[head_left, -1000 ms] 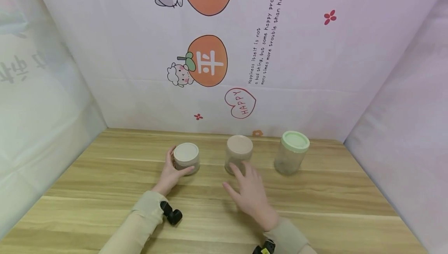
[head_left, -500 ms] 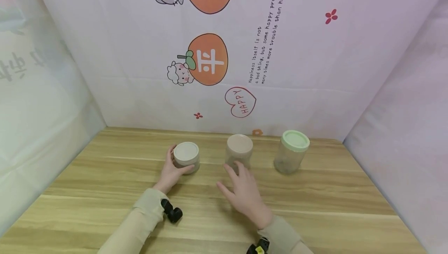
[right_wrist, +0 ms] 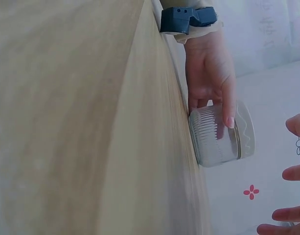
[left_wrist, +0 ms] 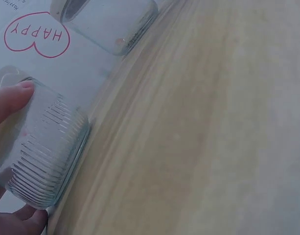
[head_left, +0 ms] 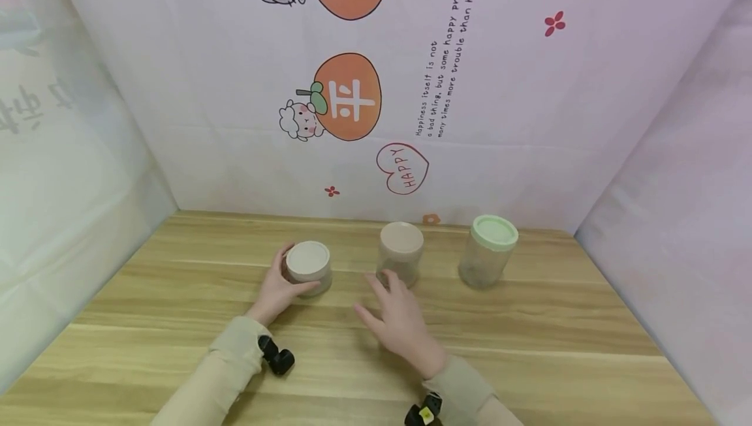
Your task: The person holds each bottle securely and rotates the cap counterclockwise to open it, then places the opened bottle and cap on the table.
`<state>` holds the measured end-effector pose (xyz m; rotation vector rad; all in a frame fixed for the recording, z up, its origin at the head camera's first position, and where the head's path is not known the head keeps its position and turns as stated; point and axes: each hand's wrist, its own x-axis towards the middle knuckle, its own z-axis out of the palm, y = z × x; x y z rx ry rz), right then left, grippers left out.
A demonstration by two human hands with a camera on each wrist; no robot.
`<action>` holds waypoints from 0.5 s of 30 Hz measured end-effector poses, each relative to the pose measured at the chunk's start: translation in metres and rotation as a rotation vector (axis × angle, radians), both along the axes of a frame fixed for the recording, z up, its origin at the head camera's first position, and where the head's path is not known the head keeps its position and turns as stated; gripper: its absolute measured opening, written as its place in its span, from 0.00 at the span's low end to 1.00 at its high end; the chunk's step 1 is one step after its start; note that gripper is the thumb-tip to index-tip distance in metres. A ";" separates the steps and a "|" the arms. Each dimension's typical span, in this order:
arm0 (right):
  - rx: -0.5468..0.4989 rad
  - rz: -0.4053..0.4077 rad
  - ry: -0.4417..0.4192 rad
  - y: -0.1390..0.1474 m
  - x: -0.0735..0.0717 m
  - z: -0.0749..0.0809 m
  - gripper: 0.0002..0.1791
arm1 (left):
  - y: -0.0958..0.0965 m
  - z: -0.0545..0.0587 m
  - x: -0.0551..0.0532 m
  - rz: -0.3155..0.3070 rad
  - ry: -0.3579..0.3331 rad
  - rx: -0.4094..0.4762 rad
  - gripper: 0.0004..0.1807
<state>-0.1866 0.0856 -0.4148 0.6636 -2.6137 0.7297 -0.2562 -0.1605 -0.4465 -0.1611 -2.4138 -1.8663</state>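
My left hand [head_left: 276, 290] grips a short clear jar [head_left: 309, 269] with a whitish lid, thumb on the near side and fingers round the far left. Ribbed glass shows on this jar [left_wrist: 47, 152] in the left wrist view, its base at or just above the wooden table; I cannot tell which. With fingers spread and nothing held, my right hand [head_left: 404, 327] hovers in front of a taller jar [head_left: 401, 250] with a beige-pink lid. The fingertips overlap that jar's lower part in the head view. Right of it stands a clear jar [head_left: 487, 256] with a pale green lid.
The wooden table [head_left: 529, 361] ends at a printed white cloth backdrop [head_left: 499, 171] behind the jars. White cloth walls [head_left: 76, 171] rise on the left and right. A black camera [head_left: 276, 355] sits on the left wrist.
The left hand and the short jar have shifted slightly left. My right hand has moved left and a little away from the beige-lidded jar. The other two jars stay put.
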 end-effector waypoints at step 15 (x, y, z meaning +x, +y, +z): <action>-0.037 0.019 -0.088 -0.004 -0.001 0.000 0.30 | -0.002 0.010 0.016 -0.064 0.070 -0.124 0.56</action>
